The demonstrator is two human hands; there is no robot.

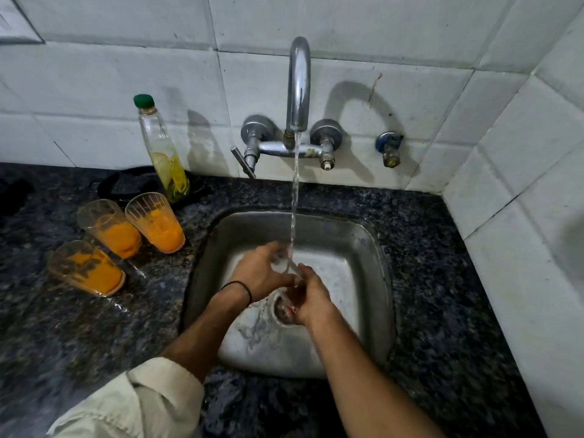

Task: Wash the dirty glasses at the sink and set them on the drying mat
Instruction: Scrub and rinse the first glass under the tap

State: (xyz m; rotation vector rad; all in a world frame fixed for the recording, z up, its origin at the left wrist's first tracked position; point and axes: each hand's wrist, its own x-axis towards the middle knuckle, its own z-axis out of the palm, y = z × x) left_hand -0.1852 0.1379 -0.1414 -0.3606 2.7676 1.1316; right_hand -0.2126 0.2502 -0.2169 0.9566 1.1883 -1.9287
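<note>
Nearest the lens, at the near left, a rolled cream sleeve (pixel 136 403) covers the left forearm, which reaches up and to the right into the steel sink (pixel 363 248). The bare right forearm comes in from the near right, and both meet over the drain (pixel 282 308).

A clear glass (pixel 284 265) sits between the two hands, low in the basin and right under the stream of water (pixel 294 200) falling from the tap (pixel 298 86). Blur and water make its outline hard to read. The left hand (pixel 262 270), back turned up and a black band (pixel 237 287) on its wrist, curls its fingers round the glass from the left side. The right hand (pixel 311 298) is just near and to the right of it, knuckles up, fingers bent against the near end of the glass. Whether they clasp the glass or only rub it I cannot tell.

Three dirty glasses (pixel 109 227) smeared with orange stand close together on the dark speckled counter (pixel 442 279) left of the sink, well apart from the hands. A bottle (pixel 162 150) with a green cap stands behind them by the tiled wall.
</note>
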